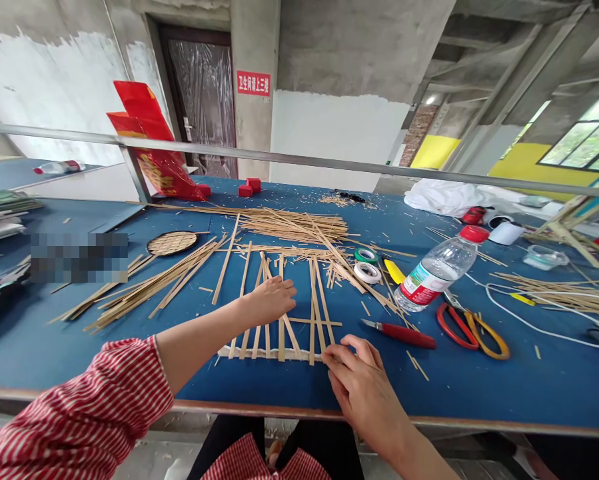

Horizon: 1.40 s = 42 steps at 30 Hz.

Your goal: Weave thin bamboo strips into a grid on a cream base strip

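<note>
Thin bamboo strips (314, 313) stand side by side, their near ends along a pale band of tape (259, 354) on the blue table. My left hand (272, 298) is over the middle of the row, palm down, fingers bent and close together; what they hold, if anything, is hidden. At the band's right end my right hand (362, 377) presses bent fingertips at the near end of a bamboo strip. One short strip (299, 322) lies crosswise between the upright ones. Just beyond the right hand is a red-handled knife (404, 333).
A water bottle (436, 270), scissors (472, 330) and tape rolls (367, 272) stand to the right. Bundled strips (164, 280) and a round woven piece (173, 243) lie left. A strip pile (294, 225) is behind, below a metal rail (299, 158). A red bag (159, 167) stands back left.
</note>
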{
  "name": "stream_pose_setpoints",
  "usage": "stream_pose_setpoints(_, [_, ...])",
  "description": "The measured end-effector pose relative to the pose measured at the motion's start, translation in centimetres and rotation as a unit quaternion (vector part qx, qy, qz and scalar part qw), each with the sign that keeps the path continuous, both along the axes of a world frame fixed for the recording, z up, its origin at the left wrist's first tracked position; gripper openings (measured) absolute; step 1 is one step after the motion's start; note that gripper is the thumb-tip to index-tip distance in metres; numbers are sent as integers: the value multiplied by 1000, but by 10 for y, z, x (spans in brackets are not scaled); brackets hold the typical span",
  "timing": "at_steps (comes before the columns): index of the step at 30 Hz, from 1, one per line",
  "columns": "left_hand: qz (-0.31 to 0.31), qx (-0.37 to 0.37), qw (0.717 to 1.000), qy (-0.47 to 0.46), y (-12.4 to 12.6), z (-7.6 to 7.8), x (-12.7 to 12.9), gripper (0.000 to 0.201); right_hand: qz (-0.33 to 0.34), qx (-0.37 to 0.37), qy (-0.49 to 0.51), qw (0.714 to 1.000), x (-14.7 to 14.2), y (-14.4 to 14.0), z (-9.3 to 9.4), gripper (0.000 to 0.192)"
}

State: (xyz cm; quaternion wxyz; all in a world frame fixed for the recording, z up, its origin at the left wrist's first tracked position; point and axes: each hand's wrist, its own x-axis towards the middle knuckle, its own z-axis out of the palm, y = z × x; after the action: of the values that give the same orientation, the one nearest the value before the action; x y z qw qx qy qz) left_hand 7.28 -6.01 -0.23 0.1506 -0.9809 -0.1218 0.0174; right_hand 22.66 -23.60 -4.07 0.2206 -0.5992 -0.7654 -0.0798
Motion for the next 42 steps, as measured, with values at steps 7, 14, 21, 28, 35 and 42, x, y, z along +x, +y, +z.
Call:
stream_pose_setpoints(7, [-43, 27, 998, 31, 5, -1, -1, 11, 40, -27, -26, 998, 5, 5, 6, 25])
stream_pose_setpoints(14, [-76, 68, 994, 34, 8, 6, 2, 13, 67, -59, -10, 996, 8, 10, 14, 22])
stream_pose_setpoints(21, [-110, 92, 989, 21, 8, 1, 6, 7, 74, -87, 22, 993, 12, 17, 19, 21])
stream_pose_setpoints(28, [-162, 97, 982, -10, 12, -4, 7, 7, 78, -77, 4, 994, 5, 30, 22, 22])
stream_pose_setpoints(35, [-173, 81, 980, -53, 17, -13, 9, 8, 91, -87, 13, 992, -13, 44, 13, 21])
stream_pose_setpoints(42, [-123, 24, 988, -92, 22, -14, -3, 18, 78, -84, 11, 993, -20, 45, 9, 18])
